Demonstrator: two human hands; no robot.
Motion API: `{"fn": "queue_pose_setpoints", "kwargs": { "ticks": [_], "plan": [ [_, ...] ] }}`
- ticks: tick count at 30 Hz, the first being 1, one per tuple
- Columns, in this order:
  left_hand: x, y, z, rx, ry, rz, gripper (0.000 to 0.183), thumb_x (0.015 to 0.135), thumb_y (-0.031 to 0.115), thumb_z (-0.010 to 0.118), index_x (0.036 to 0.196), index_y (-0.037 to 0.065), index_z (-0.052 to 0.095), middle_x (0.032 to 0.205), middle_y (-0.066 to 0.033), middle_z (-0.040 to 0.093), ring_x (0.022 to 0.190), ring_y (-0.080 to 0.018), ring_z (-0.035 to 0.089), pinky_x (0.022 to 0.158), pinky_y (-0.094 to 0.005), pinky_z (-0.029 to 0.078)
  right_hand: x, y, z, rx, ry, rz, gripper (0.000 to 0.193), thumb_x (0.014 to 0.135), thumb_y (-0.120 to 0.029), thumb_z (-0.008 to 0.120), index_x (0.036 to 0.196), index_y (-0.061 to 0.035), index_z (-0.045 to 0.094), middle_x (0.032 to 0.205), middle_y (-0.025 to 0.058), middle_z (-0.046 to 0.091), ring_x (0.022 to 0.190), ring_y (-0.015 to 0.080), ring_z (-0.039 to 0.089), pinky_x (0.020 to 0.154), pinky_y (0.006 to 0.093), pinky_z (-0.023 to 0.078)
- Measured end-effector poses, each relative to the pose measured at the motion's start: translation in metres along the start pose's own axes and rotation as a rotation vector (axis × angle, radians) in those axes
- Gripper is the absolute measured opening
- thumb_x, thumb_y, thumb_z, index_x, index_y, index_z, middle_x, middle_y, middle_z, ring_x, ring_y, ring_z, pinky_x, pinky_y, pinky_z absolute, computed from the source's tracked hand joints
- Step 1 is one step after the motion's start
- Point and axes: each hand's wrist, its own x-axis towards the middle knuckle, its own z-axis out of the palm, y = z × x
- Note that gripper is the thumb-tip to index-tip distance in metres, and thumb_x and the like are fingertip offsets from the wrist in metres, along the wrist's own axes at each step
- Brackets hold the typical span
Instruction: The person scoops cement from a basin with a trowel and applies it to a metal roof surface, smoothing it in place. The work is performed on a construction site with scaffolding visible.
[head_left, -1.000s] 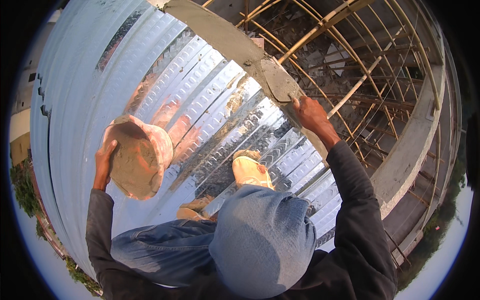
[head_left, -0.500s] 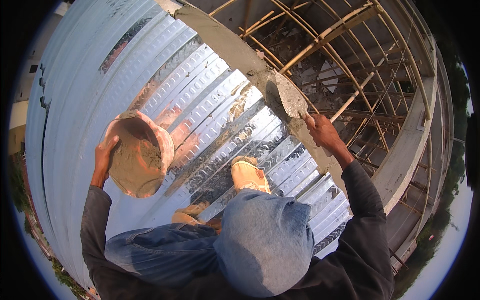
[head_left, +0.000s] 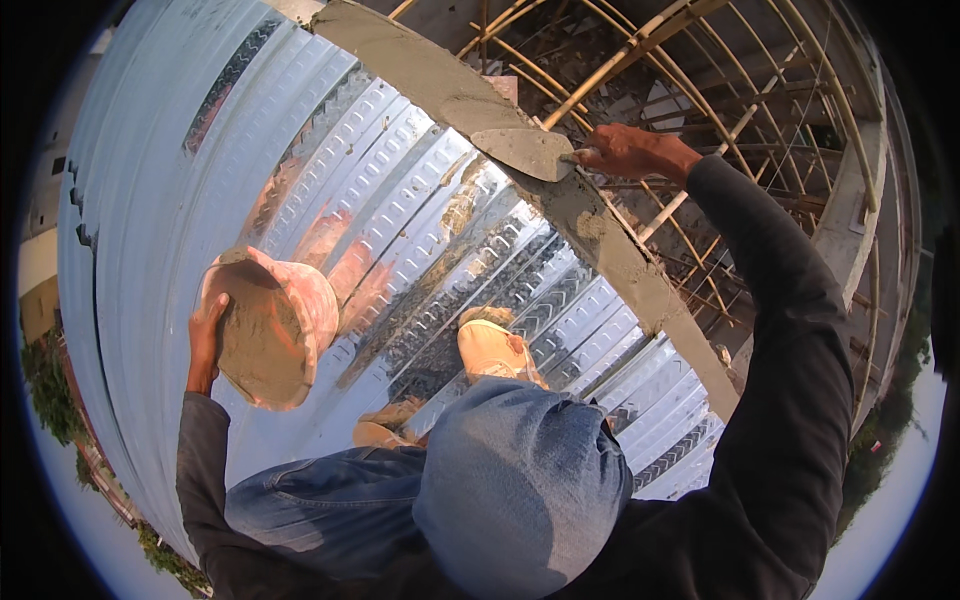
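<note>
My left hand (head_left: 207, 342) grips the rim of a reddish, mortar-smeared bucket (head_left: 312, 300), which is tilted so its mouth shows. Wet grey mortar (head_left: 258, 335) fills much of the inside. Far to the right, my right hand (head_left: 637, 153) is closed round the handle of a trowel (head_left: 528, 150); most of the handle is hidden by the fingers. The mortar-coated blade lies over the mortar-topped strip (head_left: 430, 75) along the edge of the metal sheeting. Whether the blade presses on the strip I cannot tell.
Shiny ribbed metal sheeting (head_left: 400, 210) spreads under my shoes (head_left: 492, 350). Past the mortared strip is a drop with a lattice of bamboo poles (head_left: 620, 60). A concrete beam (head_left: 850, 225) runs beyond it at the right. A reddish block (head_left: 503, 90) sits by the strip.
My right hand and the trowel have moved away from me and left along the strip; the blade has turned to point left. The bucket has shifted slightly left and nearer me.
</note>
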Motion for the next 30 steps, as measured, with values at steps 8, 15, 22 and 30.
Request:
{"fn": "queue_pose_setpoints", "kwargs": {
  "ticks": [8, 15, 22, 30],
  "plan": [
    [0.011, 0.001, -0.002, -0.006, -0.028, -0.029, 0.066, 0.097, 0.046, 0.083, 0.138, -0.004, 0.069, 0.125, -0.0104, 0.074, 0.105, -0.0197, 0.073, 0.090, -0.0367, 0.059, -0.100, 0.012, 0.066, 0.032, -0.085, 0.123, 0.050, 0.109, -0.045, 0.061, 0.104, 0.0040, 0.073, 0.096, 0.0297, 0.073, 0.099, 0.0474, 0.073, 0.087, 0.0581, 0.057],
    [0.007, 0.004, 0.002, 0.007, -0.046, -0.047, 0.071, 0.097, 0.049, 0.082, 0.140, -0.005, 0.068, 0.125, -0.0114, 0.073, 0.106, -0.0203, 0.072, 0.091, -0.0374, 0.059, -0.167, 0.023, 0.113, 0.139, -0.018, 0.157, 0.049, 0.110, -0.044, 0.060, 0.109, 0.0030, 0.072, 0.097, 0.0290, 0.074, 0.098, 0.0471, 0.073, 0.088, 0.0593, 0.057],
    [0.000, 0.012, 0.003, 0.002, -0.030, -0.042, 0.070, 0.097, 0.048, 0.083, 0.139, -0.005, 0.069, 0.124, -0.0113, 0.074, 0.105, -0.0209, 0.072, 0.091, -0.0366, 0.059, -0.228, 0.026, 0.153, 0.053, 0.001, 0.237, 0.046, 0.111, -0.043, 0.058, 0.114, 0.0014, 0.070, 0.098, 0.0272, 0.073, 0.099, 0.0471, 0.073, 0.089, 0.0587, 0.057],
    [-0.003, 0.011, 0.000, -0.001, -0.042, -0.038, 0.068, 0.097, 0.045, 0.083, 0.141, -0.005, 0.068, 0.128, -0.0108, 0.073, 0.109, -0.0194, 0.071, 0.094, -0.0354, 0.057, -0.278, 0.021, 0.180, -0.006, -0.008, 0.388, 0.045, 0.110, -0.046, 0.058, 0.109, -0.0022, 0.069, 0.093, 0.0249, 0.074, 0.092, 0.0452, 0.074, 0.082, 0.0577, 0.058]
  ]
}}
